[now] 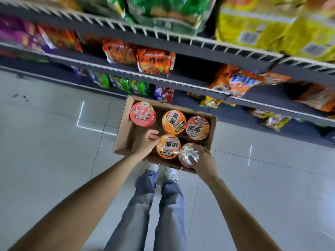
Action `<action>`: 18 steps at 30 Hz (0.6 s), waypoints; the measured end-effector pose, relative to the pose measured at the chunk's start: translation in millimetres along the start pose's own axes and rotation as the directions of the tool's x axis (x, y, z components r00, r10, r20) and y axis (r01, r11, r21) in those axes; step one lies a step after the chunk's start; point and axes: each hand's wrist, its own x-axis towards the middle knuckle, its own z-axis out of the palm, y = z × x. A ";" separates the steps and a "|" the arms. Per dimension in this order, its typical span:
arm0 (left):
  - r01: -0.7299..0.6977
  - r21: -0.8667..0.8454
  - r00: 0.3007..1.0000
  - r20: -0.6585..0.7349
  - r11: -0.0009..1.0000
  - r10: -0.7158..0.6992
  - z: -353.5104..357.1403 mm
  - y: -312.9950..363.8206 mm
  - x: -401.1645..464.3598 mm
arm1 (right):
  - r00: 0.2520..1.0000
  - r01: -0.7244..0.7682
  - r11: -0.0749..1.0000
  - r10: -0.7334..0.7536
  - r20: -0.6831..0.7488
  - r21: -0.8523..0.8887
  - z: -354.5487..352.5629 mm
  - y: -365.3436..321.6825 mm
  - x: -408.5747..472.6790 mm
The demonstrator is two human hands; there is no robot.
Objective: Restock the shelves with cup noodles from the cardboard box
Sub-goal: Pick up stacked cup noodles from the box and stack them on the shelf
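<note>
Inside the cardboard box (125, 129), bare floor lies open between the pink cup (142, 113) and the near wall; four cups crowd the right half.

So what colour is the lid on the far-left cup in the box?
Pinkish red lid with white lettering, head view.

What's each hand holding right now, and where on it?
Right hand grips the near-right cup by its lid rim. Left hand touches the side of the near orange cup; a closed grip cannot be told.
</note>
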 end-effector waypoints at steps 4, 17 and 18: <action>0.045 -0.101 0.988 -0.144 0.994 -0.059 33.5 -55.8 57.4 | 0.995 0.091 0.993 -0.093 -0.025 -0.073 50.0 13.3 73.3; 0.142 0.214 0.989 -0.078 0.966 -0.128 119.6 -225.9 216.7 | 0.989 0.130 0.903 -0.086 0.124 -0.411 169.8 55.9 288.1; 0.163 0.161 0.986 -0.067 0.973 -0.154 125.2 -229.6 223.8 | 0.993 0.106 0.901 -0.071 0.097 -0.421 174.6 56.9 301.8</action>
